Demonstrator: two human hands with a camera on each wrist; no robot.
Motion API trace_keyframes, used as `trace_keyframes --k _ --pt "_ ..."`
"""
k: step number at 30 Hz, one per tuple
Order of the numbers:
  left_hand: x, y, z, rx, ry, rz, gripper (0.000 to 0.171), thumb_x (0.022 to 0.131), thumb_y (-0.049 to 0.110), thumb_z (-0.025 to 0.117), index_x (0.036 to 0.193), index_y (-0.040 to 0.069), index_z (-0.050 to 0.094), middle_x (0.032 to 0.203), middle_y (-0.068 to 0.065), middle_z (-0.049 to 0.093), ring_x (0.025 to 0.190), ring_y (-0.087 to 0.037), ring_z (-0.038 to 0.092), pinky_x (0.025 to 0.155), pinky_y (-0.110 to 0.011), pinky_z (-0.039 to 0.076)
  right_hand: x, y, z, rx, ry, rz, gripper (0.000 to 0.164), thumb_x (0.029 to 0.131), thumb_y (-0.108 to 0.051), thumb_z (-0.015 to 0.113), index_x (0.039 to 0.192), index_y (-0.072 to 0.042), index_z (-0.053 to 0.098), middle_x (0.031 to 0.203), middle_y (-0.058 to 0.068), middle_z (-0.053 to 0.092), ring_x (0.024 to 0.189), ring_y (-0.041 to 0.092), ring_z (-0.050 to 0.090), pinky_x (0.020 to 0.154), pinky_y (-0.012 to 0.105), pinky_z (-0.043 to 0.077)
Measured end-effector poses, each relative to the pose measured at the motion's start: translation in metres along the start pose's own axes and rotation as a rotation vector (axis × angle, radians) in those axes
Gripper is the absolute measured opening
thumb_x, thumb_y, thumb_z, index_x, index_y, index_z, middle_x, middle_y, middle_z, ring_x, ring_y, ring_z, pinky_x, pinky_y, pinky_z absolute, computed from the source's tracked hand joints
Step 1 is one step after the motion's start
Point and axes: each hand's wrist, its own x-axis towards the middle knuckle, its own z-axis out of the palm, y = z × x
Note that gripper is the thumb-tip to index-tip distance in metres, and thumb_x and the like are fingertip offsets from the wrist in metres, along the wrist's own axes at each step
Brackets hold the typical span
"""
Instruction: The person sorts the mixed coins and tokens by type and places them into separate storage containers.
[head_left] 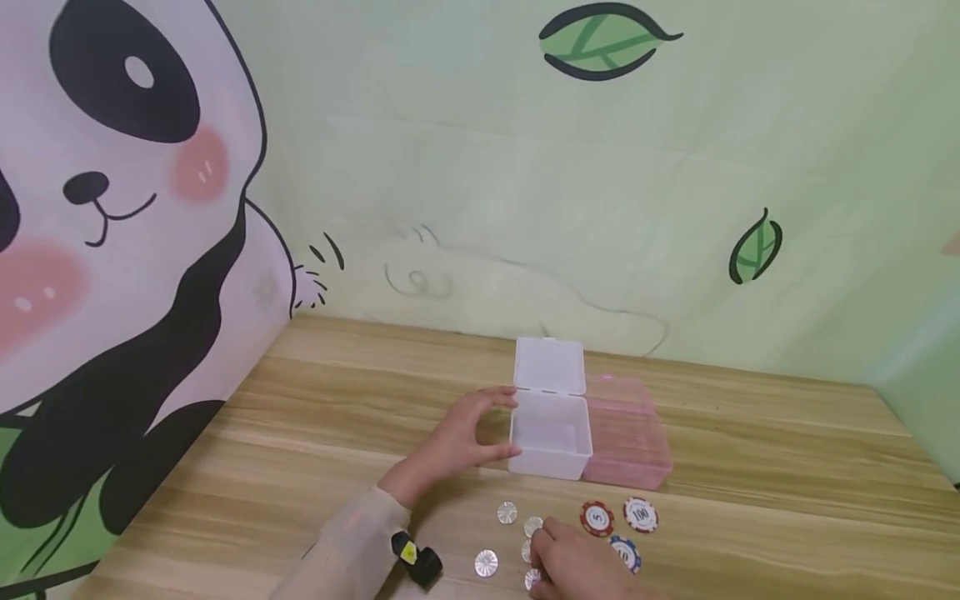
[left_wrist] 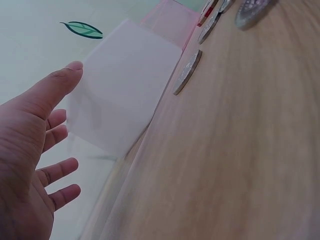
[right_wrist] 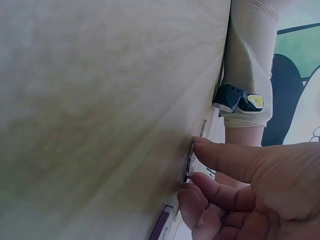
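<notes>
A small white plastic box (head_left: 551, 462) stands on the table with its lid (head_left: 550, 367) raised at the back. My left hand (head_left: 468, 433) is at the box's left side, thumb near the front corner and fingers spread toward the back; whether it touches is unclear. My right hand (head_left: 577, 562) is low over the silver coins, its thumb (right_wrist: 220, 157) and a finger pinching the edges of a coin (right_wrist: 191, 159) at the tabletop. Other silver coins (head_left: 486, 563) lie flat nearby. Right of them are a red 5 poker chip (head_left: 597, 518), a black-and-white 100 chip (head_left: 641, 515) and a partly hidden blue chip (head_left: 625, 552).
A translucent pink box (head_left: 630, 442) stands against the white box's right side. The wooden table (head_left: 787, 500) meets a green wall (head_left: 480, 167) painted with a panda and leaves. A black wrist camera (head_left: 417, 562) is strapped to the left sleeve.
</notes>
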Motion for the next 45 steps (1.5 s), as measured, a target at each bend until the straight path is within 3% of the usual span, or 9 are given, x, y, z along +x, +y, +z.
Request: trace_keyframes --k 6,16,21,28,33,37,40,45 --pt "-0.002 0.0 -0.002 -0.003 0.012 0.003 0.055 0.078 0.027 0.079 0.126 0.009 0.057 0.146 -0.005 0.048 0.138 -0.029 0.041 0.114 -0.051 0.032 0.0 -0.003 -0.001 0.064 0.017 -0.003 0.019 0.078 -0.02 0.071 0.077 -0.017 0.053 0.072 -0.011 0.046 0.061 0.0 0.041 0.052 0.018 0.037" --pt "-0.002 -0.002 -0.002 0.001 0.025 0.004 0.055 0.078 0.027 0.079 0.125 0.011 0.057 0.146 -0.003 0.049 0.137 -0.027 0.041 0.114 -0.049 0.033 0.001 -0.006 -0.009 0.208 -0.074 0.077 0.019 0.082 -0.018 0.071 0.078 -0.019 0.053 0.067 -0.014 0.045 0.056 -0.002 0.039 0.048 0.018 0.034" --pt "-0.001 -0.005 -0.002 0.0 0.032 0.015 0.055 0.078 0.026 0.079 0.125 0.01 0.057 0.145 -0.003 0.049 0.137 -0.027 0.042 0.113 -0.049 0.034 -0.001 -0.004 -0.017 0.26 -0.041 0.067 0.017 0.082 -0.018 0.072 0.077 -0.02 0.056 0.066 -0.016 0.05 0.057 -0.004 0.04 0.05 0.017 0.036" --pt "0.002 -0.006 -0.002 -0.013 0.032 0.021 0.056 0.078 0.027 0.079 0.125 0.009 0.057 0.146 -0.003 0.049 0.137 -0.027 0.042 0.113 -0.049 0.033 0.001 0.004 -0.041 0.235 0.102 -0.022 0.018 0.083 -0.02 0.072 0.078 -0.02 0.055 0.067 -0.017 0.053 0.06 -0.008 0.041 0.054 0.014 0.038" --pt "0.003 -0.005 -0.001 -0.025 0.031 0.011 0.055 0.077 0.027 0.08 0.125 0.012 0.056 0.146 -0.003 0.049 0.138 -0.027 0.041 0.114 -0.048 0.033 0.007 0.009 -0.063 0.258 0.131 -0.023 0.016 0.086 -0.021 0.069 0.079 -0.019 0.055 0.07 -0.016 0.058 0.063 -0.007 0.044 0.055 0.015 0.041" --pt "0.002 -0.004 -0.001 -0.043 0.024 0.0 0.056 0.078 0.028 0.079 0.126 0.012 0.056 0.147 -0.004 0.047 0.138 -0.028 0.04 0.115 -0.049 0.032 0.016 0.016 -0.075 0.374 0.128 -0.008 0.014 0.088 -0.021 0.067 0.082 -0.014 0.056 0.073 -0.009 0.064 0.061 -0.003 0.045 0.052 0.016 0.041" --pt "0.001 -0.003 0.0 -0.057 0.02 -0.005 0.055 0.078 0.028 0.079 0.126 0.012 0.055 0.147 -0.005 0.047 0.138 -0.029 0.041 0.114 -0.051 0.032 0.023 0.021 -0.079 0.443 0.144 0.002 0.014 0.088 -0.019 0.067 0.084 -0.011 0.057 0.075 -0.006 0.065 0.06 -0.002 0.045 0.051 0.017 0.041" --pt "0.0 -0.004 0.004 -0.071 0.015 -0.011 0.055 0.078 0.028 0.079 0.125 0.012 0.056 0.147 -0.005 0.047 0.138 -0.029 0.041 0.114 -0.05 0.032 0.034 0.03 -0.078 0.452 0.221 0.034 0.012 0.087 -0.016 0.068 0.084 -0.009 0.058 0.073 -0.004 0.062 0.06 -0.002 0.045 0.052 0.017 0.042"
